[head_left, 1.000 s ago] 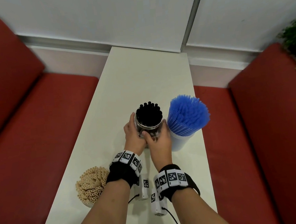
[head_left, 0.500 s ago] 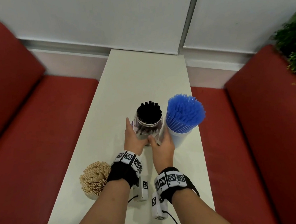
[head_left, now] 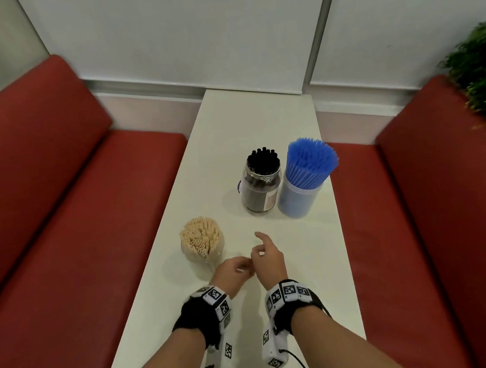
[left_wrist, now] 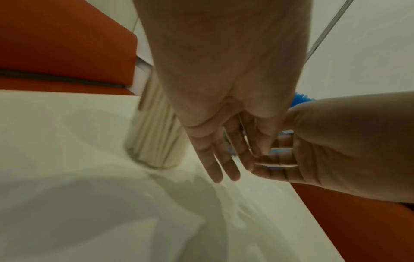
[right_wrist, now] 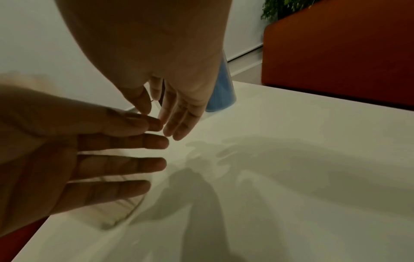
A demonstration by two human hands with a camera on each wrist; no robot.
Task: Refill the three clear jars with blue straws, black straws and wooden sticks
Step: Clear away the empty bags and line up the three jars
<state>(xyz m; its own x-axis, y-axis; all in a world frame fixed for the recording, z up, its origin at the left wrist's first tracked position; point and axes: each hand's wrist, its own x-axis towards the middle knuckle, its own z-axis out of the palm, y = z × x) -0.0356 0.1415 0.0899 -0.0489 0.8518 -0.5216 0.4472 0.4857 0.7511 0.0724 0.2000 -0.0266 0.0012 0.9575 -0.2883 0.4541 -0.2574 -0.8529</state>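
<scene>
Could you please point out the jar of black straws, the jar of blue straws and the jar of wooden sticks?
jar of black straws (head_left: 262,192), head view, glass wall.
jar of blue straws (head_left: 299,200), head view, lower wall.
jar of wooden sticks (head_left: 201,237), head view, stick tops.

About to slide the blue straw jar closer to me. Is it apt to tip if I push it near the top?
Probably, yes. The blue straws fan out well above the jar of blue straws, so it looks top-heavy; push low on its wall. It stands near the table edge and close beside the black straw jar, which it could nudge.

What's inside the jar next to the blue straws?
The clear jar is packed with black straws standing upright, their tops poking out above the rim. A label on its side hides part of the straws, and the jar's bottom cannot be seen.
</scene>
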